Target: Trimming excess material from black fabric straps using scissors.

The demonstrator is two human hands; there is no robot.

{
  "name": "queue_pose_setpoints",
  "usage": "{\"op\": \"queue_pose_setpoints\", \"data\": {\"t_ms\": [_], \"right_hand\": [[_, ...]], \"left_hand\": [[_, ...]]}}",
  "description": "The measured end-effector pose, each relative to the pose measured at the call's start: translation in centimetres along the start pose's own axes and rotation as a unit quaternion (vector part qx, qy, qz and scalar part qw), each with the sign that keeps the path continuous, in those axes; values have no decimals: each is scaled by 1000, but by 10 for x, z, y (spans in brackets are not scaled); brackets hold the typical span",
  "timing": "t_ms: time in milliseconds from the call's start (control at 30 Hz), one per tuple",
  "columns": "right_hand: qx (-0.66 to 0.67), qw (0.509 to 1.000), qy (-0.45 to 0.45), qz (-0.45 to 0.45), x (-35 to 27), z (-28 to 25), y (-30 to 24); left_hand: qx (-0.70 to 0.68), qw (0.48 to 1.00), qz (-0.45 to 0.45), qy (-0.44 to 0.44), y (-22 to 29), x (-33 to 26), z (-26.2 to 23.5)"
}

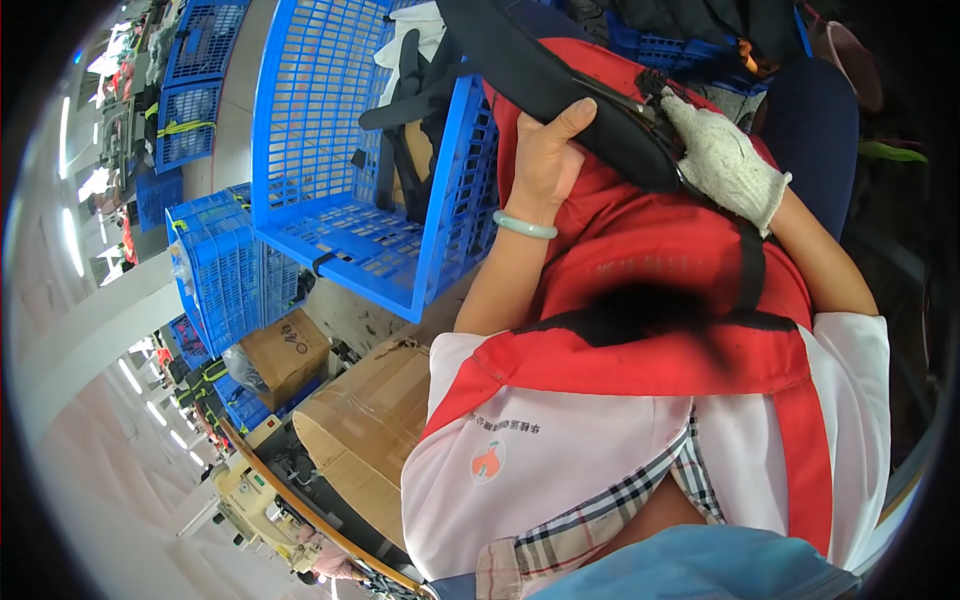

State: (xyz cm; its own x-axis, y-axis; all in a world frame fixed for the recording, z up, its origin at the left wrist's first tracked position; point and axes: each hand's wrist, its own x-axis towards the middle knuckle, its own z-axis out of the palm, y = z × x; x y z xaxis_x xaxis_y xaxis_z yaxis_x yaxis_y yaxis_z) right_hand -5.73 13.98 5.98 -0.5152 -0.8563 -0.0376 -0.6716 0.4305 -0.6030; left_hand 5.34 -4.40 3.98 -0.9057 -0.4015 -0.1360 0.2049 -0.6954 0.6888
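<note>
My bare left hand [550, 155], with a pale green bangle on the wrist, grips the edge of a long, curved, padded black strap [555, 90], thumb on top. The strap lies across my lap over the red apron [640, 240]. My right hand [725, 160], in a white knit glove, is closed at the strap's near end. A thin metal tool, seemingly scissors, shows beside the gloved fingers; most of it is hidden by the glove and strap. A dark frayed tuft [652, 82] sits near the glove's fingertips.
Close on the left stands a blue plastic crate [435, 230] holding black strap pieces [408, 120] and white cloth. Beyond it are more blue crates [215, 270], a cardboard box [285, 350] and a large cardboard sheet [370, 420]. Dark material fills another crate at the upper right.
</note>
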Motion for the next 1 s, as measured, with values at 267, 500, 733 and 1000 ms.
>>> {"op": "queue_pose_setpoints", "data": {"t_ms": [267, 500, 733, 1000], "right_hand": [[-10, 1000, -16, -8, 4, 2, 5], [-44, 999, -19, -1, 4, 4, 4], [29, 999, 23, -31, 4, 11, 22], [18, 999, -46, -21, -4, -12, 9]], "left_hand": [[-17, 1000, -1, -23, 8, 9, -13], [4, 1000, 13, -21, 1, 5, -10], [-21, 999, 4, -25, 3, 8, -13], [-5, 999, -6, -37, 0, 4, -16]]}}
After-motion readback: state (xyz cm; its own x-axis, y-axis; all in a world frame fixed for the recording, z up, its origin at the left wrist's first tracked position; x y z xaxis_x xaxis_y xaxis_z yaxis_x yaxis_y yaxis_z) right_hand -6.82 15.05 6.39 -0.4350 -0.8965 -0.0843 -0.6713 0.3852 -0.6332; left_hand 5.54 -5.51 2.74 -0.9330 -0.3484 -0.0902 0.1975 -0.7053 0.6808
